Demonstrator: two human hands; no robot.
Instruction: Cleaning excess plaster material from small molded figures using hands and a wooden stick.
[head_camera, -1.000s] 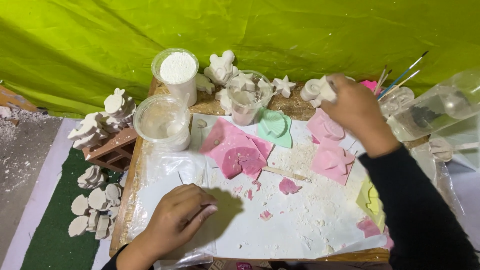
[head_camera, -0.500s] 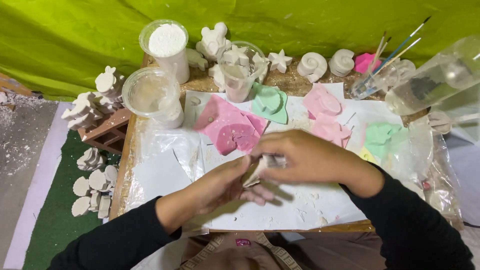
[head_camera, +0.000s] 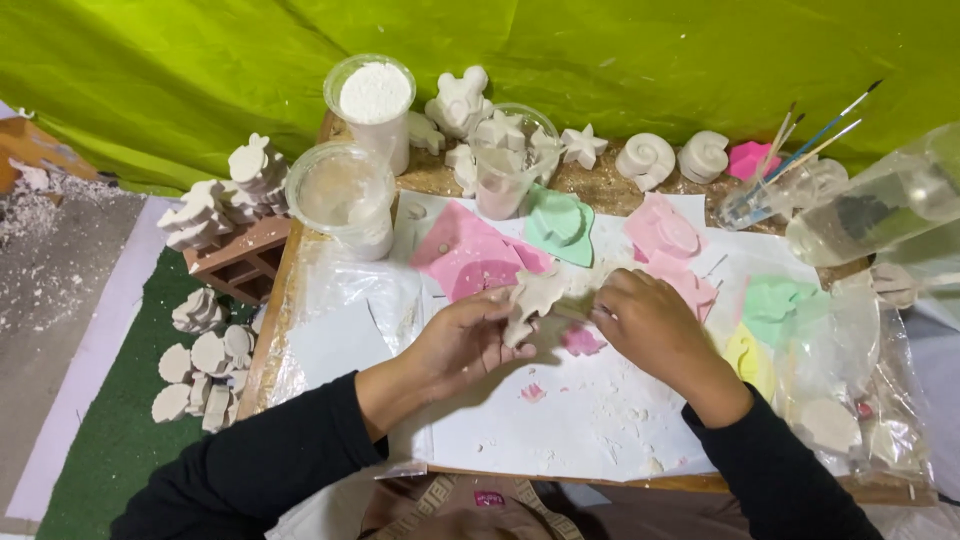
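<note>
Both hands have shifted a little apart since a moment ago. The left hand pinches a white plaster figure above the surface; the right hand has its grip closed on the figure's edge, beside pink moulds.

1. Plaster figure at frame centre, between left hand and right hand.
2. Powder tub upper left, behind empty tub.
3. Brushes upper right.
</note>
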